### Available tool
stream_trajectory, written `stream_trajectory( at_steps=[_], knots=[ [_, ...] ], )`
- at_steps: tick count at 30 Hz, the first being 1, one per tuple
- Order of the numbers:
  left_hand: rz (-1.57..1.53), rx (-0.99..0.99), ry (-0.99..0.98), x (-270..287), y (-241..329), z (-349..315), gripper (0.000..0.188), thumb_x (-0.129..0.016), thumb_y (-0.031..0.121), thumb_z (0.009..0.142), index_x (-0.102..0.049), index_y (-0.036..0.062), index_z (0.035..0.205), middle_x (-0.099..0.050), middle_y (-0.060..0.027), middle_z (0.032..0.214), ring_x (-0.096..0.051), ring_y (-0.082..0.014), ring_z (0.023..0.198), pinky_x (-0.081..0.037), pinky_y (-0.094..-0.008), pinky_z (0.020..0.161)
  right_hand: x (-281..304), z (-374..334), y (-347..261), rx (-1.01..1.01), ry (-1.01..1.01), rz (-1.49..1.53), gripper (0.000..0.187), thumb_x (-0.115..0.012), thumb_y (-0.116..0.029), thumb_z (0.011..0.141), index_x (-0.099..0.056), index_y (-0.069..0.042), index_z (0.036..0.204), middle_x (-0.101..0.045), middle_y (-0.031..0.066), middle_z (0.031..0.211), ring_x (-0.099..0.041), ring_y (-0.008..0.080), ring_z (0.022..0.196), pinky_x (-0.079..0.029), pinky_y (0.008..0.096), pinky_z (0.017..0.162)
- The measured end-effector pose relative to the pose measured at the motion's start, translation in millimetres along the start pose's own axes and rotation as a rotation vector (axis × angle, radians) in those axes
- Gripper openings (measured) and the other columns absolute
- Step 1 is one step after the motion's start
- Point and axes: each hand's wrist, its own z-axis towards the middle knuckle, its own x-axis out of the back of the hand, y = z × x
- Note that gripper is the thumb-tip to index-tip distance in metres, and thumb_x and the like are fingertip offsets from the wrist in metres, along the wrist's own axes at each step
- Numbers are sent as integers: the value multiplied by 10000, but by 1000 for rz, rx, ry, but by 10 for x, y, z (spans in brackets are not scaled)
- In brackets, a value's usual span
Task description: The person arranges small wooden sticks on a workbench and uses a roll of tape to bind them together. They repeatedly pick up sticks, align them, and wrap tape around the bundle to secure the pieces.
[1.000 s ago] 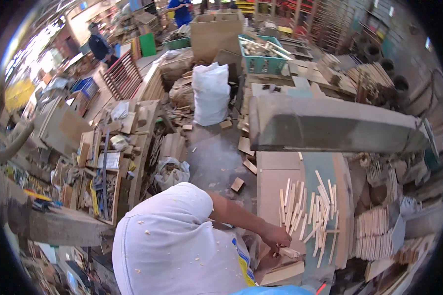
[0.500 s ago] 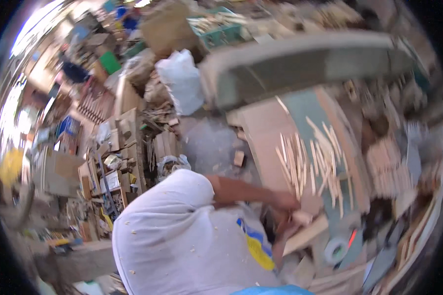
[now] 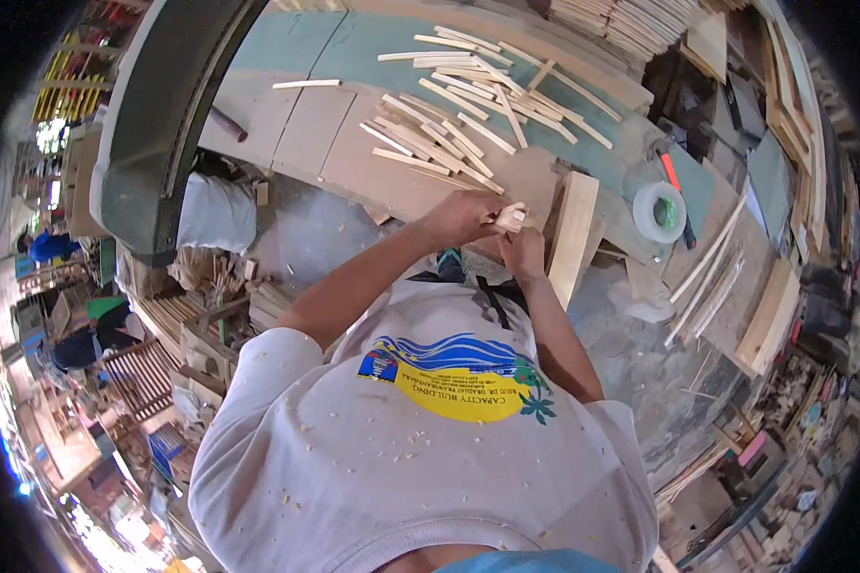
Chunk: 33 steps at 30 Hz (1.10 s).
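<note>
My left hand [image 3: 463, 218] and my right hand [image 3: 524, 253] meet over the near edge of the workbench [image 3: 301, 129]. Between their closed fingers is a small bundle of pale wooden sticks [image 3: 512, 218], its cut ends facing up. Much of the bundle is hidden by the fingers. Just beyond my hands, many loose thin wooden sticks [image 3: 468, 153] lie scattered and crossing one another on the bench. A thick wooden board [image 3: 575, 224] lies close to the right of my right hand.
A big grey-green machine arm [image 3: 148, 153] rises at the upper left. A roll of clear tape [image 3: 659, 212] and a red-and-black tool [image 3: 674, 177] lie right of the board. Stacked wood [image 3: 655, 29] stands far right; a white sack [image 3: 217, 212] is at left.
The view has swung round, so the bench and sticks now lie ahead of me. Both hands are now plainly visible around the bundle, where blur and my arm partly hid them before.
</note>
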Motion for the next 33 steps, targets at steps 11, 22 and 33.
stream_trajectory(
  at_steps=[11, 22, 33],
  knots=[
    [-137, 94, -98, -6, -143, 94, 472, -745, 434, 861, -677, 53, 1131, -702, -127, 1014, -665, -349, 929, -530, -415, 851, 95, 25, -90, 52, 97, 64, 516, -704, -342, 905, -556, -42, 1298, -672, 208, 1124, -680, 413, 939, -569, 475, 794],
    [-662, 491, -69, 368, 39, 166, 314, -745, 217, 898, -679, -51, 1049, -711, -95, 901, -682, -146, 803, -571, -309, 700, 758, -9, -531, -179, -333, 485, 521, -783, -212, 828, -590, 15, 1255, -728, 167, 1002, -718, 242, 876, -557, 381, 747],
    [-1007, 671, 256, 426, 75, 314, 287, -744, 227, 900, -686, -35, 1004, -679, -71, 869, -649, -118, 742, -560, -263, 680, 880, -209, -1036, -184, 115, -165, 465, -685, -371, 905, -625, 24, 1143, -707, 220, 946, -706, 385, 874, -566, 472, 757]
  ],
)
